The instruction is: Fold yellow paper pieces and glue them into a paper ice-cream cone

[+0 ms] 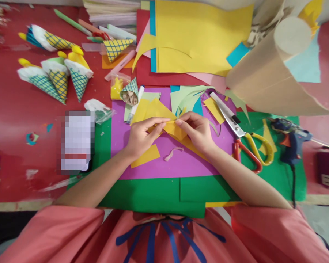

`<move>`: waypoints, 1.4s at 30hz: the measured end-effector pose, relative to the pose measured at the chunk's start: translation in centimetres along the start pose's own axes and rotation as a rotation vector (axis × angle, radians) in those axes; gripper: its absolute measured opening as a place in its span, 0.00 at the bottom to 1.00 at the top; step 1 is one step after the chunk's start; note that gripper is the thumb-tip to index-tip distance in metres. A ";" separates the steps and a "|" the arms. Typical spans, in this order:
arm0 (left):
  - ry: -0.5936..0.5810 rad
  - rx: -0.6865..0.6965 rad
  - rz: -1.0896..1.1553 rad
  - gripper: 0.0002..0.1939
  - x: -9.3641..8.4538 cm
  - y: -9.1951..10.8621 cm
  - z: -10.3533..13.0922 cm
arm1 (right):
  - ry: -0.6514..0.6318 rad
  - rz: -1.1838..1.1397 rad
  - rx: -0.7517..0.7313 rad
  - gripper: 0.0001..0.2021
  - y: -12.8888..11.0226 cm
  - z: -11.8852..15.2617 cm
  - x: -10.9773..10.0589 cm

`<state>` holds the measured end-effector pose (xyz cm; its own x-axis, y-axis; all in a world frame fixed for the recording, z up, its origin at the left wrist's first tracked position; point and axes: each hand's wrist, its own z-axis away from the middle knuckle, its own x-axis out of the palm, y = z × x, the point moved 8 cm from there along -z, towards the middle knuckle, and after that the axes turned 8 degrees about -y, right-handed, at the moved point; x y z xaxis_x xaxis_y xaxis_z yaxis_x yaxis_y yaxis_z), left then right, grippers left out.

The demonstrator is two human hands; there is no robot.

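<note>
Both my hands pinch a piece of yellow paper [178, 132] above a purple sheet [153, 172]. My left hand [146, 136] grips it between thumb and fingertips from the left. My right hand [196, 130] holds it from the right, its fingertips a little apart from the left ones. Part of the paper is hidden behind my fingers. More yellow paper [150, 107] lies just beyond, and a yellow scrap [146, 156] rests under my left wrist. A pinkish curled strip [173, 153] lies between my forearms.
Scissors [237, 131] with red and yellow handles lie at right, beside a blue glue gun [292, 144]. A large brown paper roll [263, 76] leans behind. Paper cones [79, 78] lie back left; a blurred phone [76, 140] sits left. Yellow sheets [203, 36] lie behind.
</note>
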<state>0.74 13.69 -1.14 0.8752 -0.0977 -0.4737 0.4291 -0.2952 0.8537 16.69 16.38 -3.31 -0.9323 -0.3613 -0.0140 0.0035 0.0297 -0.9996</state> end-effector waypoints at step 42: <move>0.013 -0.128 0.189 0.09 0.1 -1.2 0.1 | -0.033 0.035 -0.070 0.07 -0.5 0.0 0.2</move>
<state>0.24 13.92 -2.25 0.9452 -0.1272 -0.3006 0.2812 -0.1502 0.9478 16.50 16.28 -2.86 -0.9195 -0.3897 -0.0510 0.0093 0.1080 -0.9941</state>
